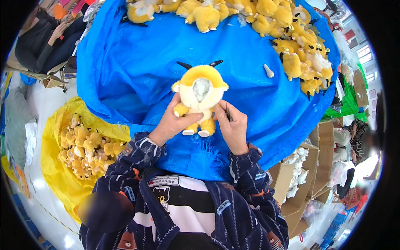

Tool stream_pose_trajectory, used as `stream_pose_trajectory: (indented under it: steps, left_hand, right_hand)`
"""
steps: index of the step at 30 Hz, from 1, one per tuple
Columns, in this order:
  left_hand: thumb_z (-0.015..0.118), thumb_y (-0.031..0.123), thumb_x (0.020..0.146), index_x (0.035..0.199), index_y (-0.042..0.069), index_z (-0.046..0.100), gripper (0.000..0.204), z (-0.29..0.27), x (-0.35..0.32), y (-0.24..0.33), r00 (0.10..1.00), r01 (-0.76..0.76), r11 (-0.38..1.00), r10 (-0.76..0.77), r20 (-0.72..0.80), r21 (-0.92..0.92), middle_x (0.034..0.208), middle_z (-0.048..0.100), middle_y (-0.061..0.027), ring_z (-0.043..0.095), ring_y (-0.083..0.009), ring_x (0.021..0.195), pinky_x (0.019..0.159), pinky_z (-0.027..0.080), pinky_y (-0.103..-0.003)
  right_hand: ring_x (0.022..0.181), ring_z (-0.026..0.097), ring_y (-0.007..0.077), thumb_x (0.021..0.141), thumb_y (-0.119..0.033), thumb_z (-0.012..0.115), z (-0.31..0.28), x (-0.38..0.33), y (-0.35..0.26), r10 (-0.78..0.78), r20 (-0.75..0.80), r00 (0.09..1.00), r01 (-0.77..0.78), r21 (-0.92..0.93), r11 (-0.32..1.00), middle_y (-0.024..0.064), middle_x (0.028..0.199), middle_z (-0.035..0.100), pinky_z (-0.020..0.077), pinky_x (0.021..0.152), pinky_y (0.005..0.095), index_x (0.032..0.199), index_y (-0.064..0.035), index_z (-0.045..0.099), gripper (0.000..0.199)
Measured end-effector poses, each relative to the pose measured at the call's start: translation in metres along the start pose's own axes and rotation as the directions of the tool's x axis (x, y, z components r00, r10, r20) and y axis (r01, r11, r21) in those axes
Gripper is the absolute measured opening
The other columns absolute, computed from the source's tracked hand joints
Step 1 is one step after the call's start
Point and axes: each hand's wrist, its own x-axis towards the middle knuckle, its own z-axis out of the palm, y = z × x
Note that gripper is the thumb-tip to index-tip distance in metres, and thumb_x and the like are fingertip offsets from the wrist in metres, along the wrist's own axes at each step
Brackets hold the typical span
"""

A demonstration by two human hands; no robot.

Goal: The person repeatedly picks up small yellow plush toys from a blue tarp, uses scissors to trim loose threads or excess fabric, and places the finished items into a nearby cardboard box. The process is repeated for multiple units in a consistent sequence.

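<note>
A yellow and white plush toy (199, 104) is held upright over the blue sheet (137, 79). Two black horn-like pieces stick up from its head, and whitish stuffing fills an oval opening where its face would be. My left hand (177, 121) grips its lower left side, thumb across the belly. On the other side, my right hand (232, 127) pinches the body near the arm. A small dark bit shows at my right fingers; I cannot tell what it is. The toy's back is hidden.
Many similar plush toys (204, 16) lie heaped along the sheet's far and right edges. A small whitish piece (268, 71) rests near them. At left, a yellow bag (50, 146) holds more toys; cardboard boxes (321, 154) stand at right. Another person (46, 46) sits at far left.
</note>
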Motion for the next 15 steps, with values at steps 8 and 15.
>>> stream_pose_trajectory:
  steps: [8,15]
  left_hand:
    - [0.066,0.003,0.08,0.129,0.002,0.034,0.059,-0.002,0.003,0.003,0.993,-0.025,1.0,0.023,-0.115,-0.013,0.12,0.051,-0.0092,0.051,-0.0174,0.112,0.093,0.044,-0.031]
    - [0.063,-0.001,0.08,0.131,0.004,0.033,0.059,-0.003,0.003,-0.003,0.988,-0.04,0.999,0.043,-0.147,0.025,0.122,0.05,-0.0107,0.051,-0.0194,0.113,0.093,0.045,-0.032]
  right_hand:
    - [0.052,0.045,0.0041,0.091,-0.009,0.054,-0.008,-0.01,-0.013,0.336,-0.013,0.942,-0.311,0.344,0.886,0.0017,0.074,0.059,0.0379,0.046,0.0225,0.112,0.0023,0.057,0.025]
    - [0.056,0.058,0.0228,0.074,-0.013,0.072,-0.002,-0.019,-0.009,-0.322,0.335,0.886,0.451,-0.458,0.766,0.0073,0.067,0.057,0.0457,0.048,0.0328,0.102,-0.009,0.063,0.029]
